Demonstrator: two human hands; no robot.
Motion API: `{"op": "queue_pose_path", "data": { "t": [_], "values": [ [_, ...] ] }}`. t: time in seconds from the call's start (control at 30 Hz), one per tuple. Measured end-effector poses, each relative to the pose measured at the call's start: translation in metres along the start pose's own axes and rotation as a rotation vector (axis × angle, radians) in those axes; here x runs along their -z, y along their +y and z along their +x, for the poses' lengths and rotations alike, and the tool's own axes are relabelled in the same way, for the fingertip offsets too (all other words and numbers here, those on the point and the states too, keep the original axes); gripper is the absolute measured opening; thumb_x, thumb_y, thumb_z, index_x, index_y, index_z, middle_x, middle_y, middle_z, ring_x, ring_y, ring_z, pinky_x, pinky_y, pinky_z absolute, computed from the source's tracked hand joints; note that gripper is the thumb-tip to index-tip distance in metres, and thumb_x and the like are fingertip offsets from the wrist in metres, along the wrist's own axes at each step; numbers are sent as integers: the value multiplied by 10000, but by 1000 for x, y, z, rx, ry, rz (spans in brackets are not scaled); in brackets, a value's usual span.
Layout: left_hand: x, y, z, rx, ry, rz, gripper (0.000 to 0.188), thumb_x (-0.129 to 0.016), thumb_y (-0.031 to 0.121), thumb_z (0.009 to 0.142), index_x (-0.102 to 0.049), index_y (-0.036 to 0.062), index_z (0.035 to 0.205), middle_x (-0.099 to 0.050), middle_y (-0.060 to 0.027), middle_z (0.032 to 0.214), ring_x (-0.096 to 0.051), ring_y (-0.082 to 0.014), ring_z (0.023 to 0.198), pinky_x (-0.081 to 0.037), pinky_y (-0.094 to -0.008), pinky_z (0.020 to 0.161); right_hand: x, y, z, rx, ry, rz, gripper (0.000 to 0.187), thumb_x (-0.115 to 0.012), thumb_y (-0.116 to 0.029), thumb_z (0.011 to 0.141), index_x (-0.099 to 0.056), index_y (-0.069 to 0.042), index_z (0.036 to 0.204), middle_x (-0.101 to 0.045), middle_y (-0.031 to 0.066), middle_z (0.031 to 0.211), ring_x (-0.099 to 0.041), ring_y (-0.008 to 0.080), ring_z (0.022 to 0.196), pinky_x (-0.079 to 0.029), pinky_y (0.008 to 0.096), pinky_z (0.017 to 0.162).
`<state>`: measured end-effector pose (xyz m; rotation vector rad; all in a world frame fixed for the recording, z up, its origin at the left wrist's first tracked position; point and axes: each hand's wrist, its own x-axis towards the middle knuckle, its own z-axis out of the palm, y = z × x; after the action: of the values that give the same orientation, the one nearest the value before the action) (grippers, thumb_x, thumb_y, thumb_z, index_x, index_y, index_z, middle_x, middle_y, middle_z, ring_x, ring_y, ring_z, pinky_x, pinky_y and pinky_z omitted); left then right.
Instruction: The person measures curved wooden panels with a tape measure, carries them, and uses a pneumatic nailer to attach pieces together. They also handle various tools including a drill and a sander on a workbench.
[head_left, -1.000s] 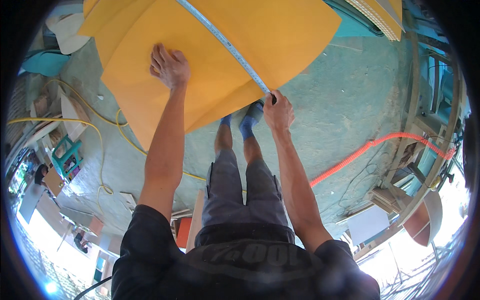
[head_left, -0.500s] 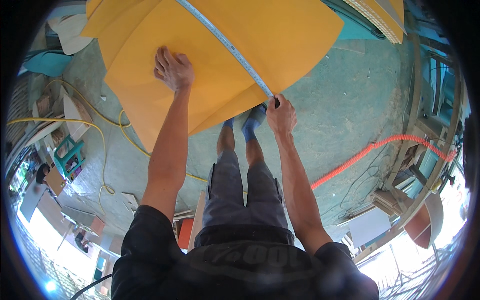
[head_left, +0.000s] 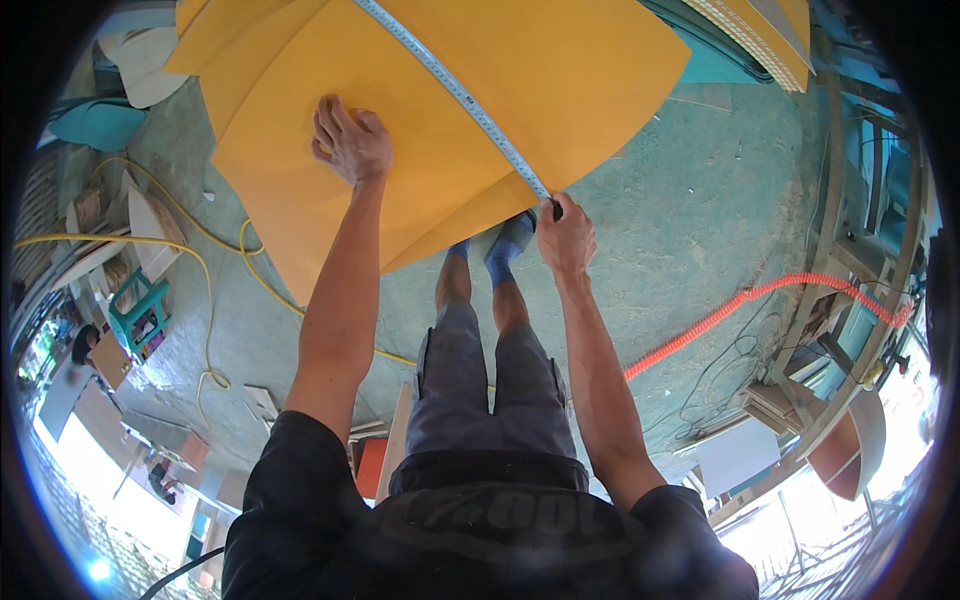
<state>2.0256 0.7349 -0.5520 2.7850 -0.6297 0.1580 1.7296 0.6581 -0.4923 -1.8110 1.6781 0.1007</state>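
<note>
Large yellow-orange sheets lie overlapped in front of me, their near edges above my feet. My left hand rests on the top sheet with fingers spread and slightly bent, holding nothing. A tape measure is drawn out diagonally across the sheet, from the far edge of the view to the near right edge. My right hand grips its near end at that sheet edge. The dark case is mostly hidden inside the fingers. The tape's far end is out of view.
A coiled orange air hose crosses the floor at right. At left a yellow hose loops near a green stool. Wood pieces lean at far left, and a wooden frame stands at right. Another person sits far off at left.
Almost nothing differs. Both hands, the tape and the sheets appear shifted very slightly right and down together with the whole view; the left hand still lies on the sheet.
</note>
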Motion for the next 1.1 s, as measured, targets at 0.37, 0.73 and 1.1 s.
{"op": "queue_pose_path", "data": {
  "t": [0.37, 0.73, 1.1],
  "values": [
    [-3, -2, -1, -15, 42, 6, 497, -454, 305, 961, -433, 93, 1411, -388, -89, 1518, -320, -246, 1419, -240, -523, 1100, 2, 3, 0, 2, -31, -1, 266, -575, -334, 928, -687, -134, 1064, -688, 152, 952, -660, 379, 909, -503, 492, 759],
    [-2, -1, 0, -30, 30, -11, 514, -461, 271, 951, -403, 66, 1418, -368, -107, 1519, -303, -265, 1417, -218, -532, 1105, 1, -1, -1, 38, 17, -12, 223, -593, -278, 901, -684, -128, 1038, -679, 140, 959, -657, 379, 894, -501, 504, 746],
    [-1, 2, 0, -15, 20, -9, 495, -469, 263, 946, -423, 74, 1402, -388, -106, 1506, -323, -264, 1410, -235, -534, 1094, 6, -2, -3, 10, -7, 24, 227, -586, -271, 910, -676, -132, 1065, -678, 131, 957, -642, 371, 925, -495, 493, 770]
  ]
}}
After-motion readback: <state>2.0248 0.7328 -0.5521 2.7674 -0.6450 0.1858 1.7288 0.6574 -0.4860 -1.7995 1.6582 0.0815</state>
